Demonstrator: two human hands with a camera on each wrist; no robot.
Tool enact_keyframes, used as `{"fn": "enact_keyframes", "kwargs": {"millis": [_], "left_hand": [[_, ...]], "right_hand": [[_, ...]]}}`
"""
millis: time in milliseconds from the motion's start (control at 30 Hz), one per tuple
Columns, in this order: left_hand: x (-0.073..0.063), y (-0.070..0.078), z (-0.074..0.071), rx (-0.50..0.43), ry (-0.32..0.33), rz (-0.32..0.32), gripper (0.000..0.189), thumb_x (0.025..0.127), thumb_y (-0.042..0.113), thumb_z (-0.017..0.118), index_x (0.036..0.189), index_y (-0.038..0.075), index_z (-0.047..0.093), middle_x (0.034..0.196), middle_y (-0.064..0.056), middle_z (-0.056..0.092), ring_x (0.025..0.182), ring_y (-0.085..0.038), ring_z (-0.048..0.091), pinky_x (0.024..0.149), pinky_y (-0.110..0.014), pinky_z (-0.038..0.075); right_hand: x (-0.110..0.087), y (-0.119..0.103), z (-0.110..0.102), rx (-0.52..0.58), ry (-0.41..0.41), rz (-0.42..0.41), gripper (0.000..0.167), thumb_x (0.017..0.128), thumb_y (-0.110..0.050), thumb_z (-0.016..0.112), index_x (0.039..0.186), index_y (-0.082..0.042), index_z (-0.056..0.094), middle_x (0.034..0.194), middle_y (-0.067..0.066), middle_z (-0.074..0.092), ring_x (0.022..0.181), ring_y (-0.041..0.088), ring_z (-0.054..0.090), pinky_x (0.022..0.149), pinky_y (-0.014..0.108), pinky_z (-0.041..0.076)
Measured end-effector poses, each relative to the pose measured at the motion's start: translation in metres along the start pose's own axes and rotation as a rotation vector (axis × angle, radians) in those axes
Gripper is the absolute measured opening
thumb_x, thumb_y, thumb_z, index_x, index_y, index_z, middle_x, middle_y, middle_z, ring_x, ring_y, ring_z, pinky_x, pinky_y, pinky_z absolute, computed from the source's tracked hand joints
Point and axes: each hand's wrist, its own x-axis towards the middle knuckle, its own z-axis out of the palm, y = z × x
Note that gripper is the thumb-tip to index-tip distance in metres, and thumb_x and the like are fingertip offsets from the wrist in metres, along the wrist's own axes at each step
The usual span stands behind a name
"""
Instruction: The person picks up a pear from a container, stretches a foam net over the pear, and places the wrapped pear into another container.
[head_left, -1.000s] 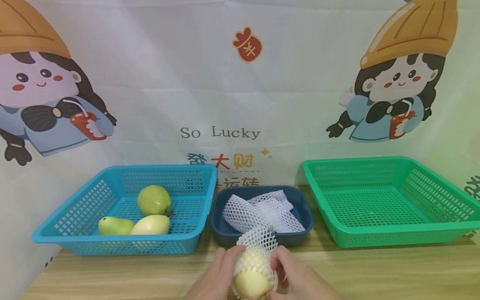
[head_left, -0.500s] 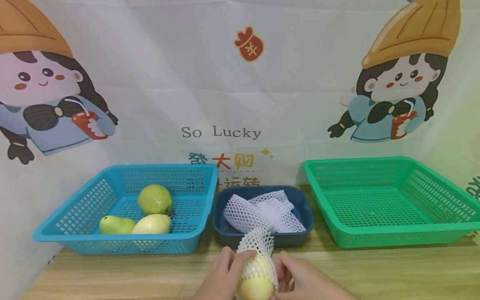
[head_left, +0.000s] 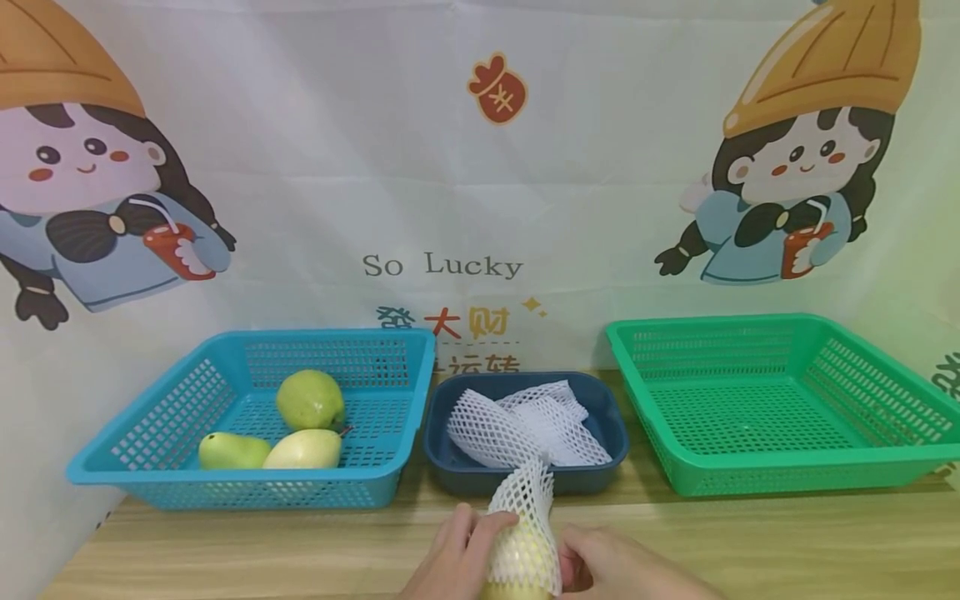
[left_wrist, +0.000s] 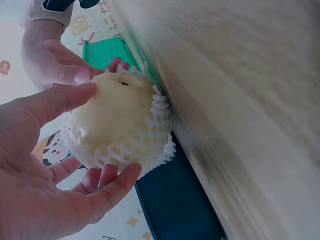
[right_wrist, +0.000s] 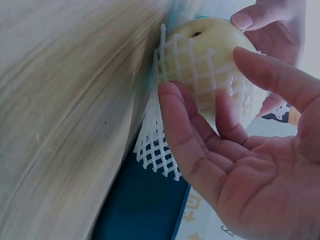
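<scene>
- From here I have the left hand (head_left: 459,557) gripping the pear (left_wrist: 112,107), thumb on bare skin, fingers curled round its side.
- The right hand (head_left: 618,565) cups the opposite side, fingers against the net (head_left: 521,504).
- The pear sits between both hands, in front of the tub (head_left: 461,481), bare end toward the wearer.
- I judge this is sleeving: I'd steady the pear left-handed, ease the net's edge evenly over the bare end, and pull gently lest strands tear.
</scene>
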Motion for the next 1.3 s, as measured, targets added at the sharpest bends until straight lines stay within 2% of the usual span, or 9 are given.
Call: {"fn": "enact_keyframes", "kwargs": {"millis": [167, 267, 400, 567, 667, 800, 900, 1100, 1300], "left_hand": [[0.0, 0.001, 0.002, 0.028, 0.071, 0.032, 0.066, 0.07, 0.053, 0.069, 0.12, 0.014, 0.051, 0.088, 0.009, 0.034, 0.077, -0.003, 0.032, 0.062, -0.017, 0.037], [-0.001, 0.001, 0.004, 0.06, 0.118, 0.071, 0.064, 0.074, 0.057, 0.065, 0.118, 0.013, 0.049, 0.089, 0.008, 0.035, 0.079, -0.005, 0.035, 0.062, -0.017, 0.038], [0.0, -0.002, 0.005, 0.095, 0.117, 0.092, 0.068, 0.074, 0.065, 0.059, 0.114, 0.011, 0.046, 0.093, 0.004, 0.04, 0.084, -0.009, 0.039, 0.068, -0.022, 0.043], [0.002, -0.004, 0.003, 0.055, 0.031, 0.045, 0.067, 0.071, 0.062, 0.064, 0.111, 0.012, 0.047, 0.097, 0.003, 0.041, 0.087, -0.011, 0.041, 0.072, -0.025, 0.044], [0.001, -0.002, 0.001, 0.022, 0.003, 0.008, 0.066, 0.07, 0.062, 0.065, 0.111, 0.013, 0.048, 0.099, 0.003, 0.041, 0.088, -0.013, 0.042, 0.07, -0.026, 0.045], [0.0, 0.001, -0.002, 0.024, -0.012, -0.015, 0.065, 0.071, 0.063, 0.065, 0.112, 0.015, 0.048, 0.099, 0.004, 0.041, 0.088, -0.014, 0.044, 0.066, -0.025, 0.045], [0.0, 0.004, -0.004, 0.032, -0.028, -0.038, 0.063, 0.072, 0.063, 0.064, 0.111, 0.015, 0.048, 0.098, 0.005, 0.04, 0.088, -0.015, 0.045, 0.064, -0.025, 0.045], [0.0, 0.003, -0.003, 0.057, -0.036, -0.036, 0.062, 0.074, 0.061, 0.062, 0.111, 0.014, 0.048, 0.097, 0.005, 0.04, 0.086, -0.015, 0.045, 0.062, -0.025, 0.045], [-0.001, 0.0, 0.002, 0.107, 0.045, 0.036, 0.06, 0.072, 0.056, 0.065, 0.109, 0.013, 0.048, 0.097, 0.004, 0.042, 0.083, -0.014, 0.045, 0.063, -0.025, 0.046]], "right_hand": [[-0.001, -0.002, 0.0, 0.12, -0.024, -0.004, 0.019, 0.079, -0.016, 0.069, 0.079, -0.006, 0.052, 0.071, -0.007, 0.054, 0.066, 0.0, 0.051, 0.059, 0.019, 0.042], [-0.002, -0.002, -0.002, 0.129, -0.031, -0.006, 0.019, 0.08, -0.017, 0.068, 0.08, -0.006, 0.053, 0.072, -0.007, 0.054, 0.066, 0.001, 0.051, 0.058, 0.019, 0.042], [-0.003, -0.001, -0.004, 0.013, -0.014, 0.041, 0.018, 0.08, -0.023, 0.069, 0.083, -0.013, 0.055, 0.076, -0.007, 0.056, 0.07, 0.003, 0.051, 0.061, 0.022, 0.041], [-0.004, -0.001, -0.007, -0.206, 0.037, 0.115, 0.027, 0.078, -0.031, 0.072, 0.088, -0.017, 0.052, 0.078, -0.005, 0.053, 0.07, 0.008, 0.047, 0.06, 0.025, 0.039], [-0.001, 0.002, -0.005, -0.363, 0.117, -0.058, 0.041, 0.076, -0.031, 0.075, 0.099, -0.012, 0.047, 0.088, -0.003, 0.05, 0.077, 0.01, 0.048, 0.065, 0.025, 0.044], [0.008, 0.008, 0.004, -0.678, 0.333, -0.493, 0.055, 0.072, -0.032, 0.077, 0.107, -0.006, 0.044, 0.1, 0.001, 0.043, 0.089, 0.012, 0.047, 0.074, 0.023, 0.045], [0.013, 0.009, 0.01, -0.794, 0.431, -0.646, 0.053, 0.072, -0.035, 0.073, 0.108, -0.008, 0.045, 0.103, 0.004, 0.041, 0.089, 0.013, 0.045, 0.072, 0.022, 0.044], [0.011, 0.008, 0.017, -0.815, 0.426, -0.603, 0.064, 0.078, -0.06, 0.061, 0.114, -0.01, 0.044, 0.109, 0.004, 0.039, 0.092, 0.014, 0.043, 0.07, 0.019, 0.044], [0.01, 0.008, 0.02, -0.844, 0.451, -0.587, 0.067, 0.077, -0.064, 0.059, 0.112, -0.009, 0.045, 0.109, 0.003, 0.039, 0.093, 0.014, 0.043, 0.069, 0.017, 0.044]]}}
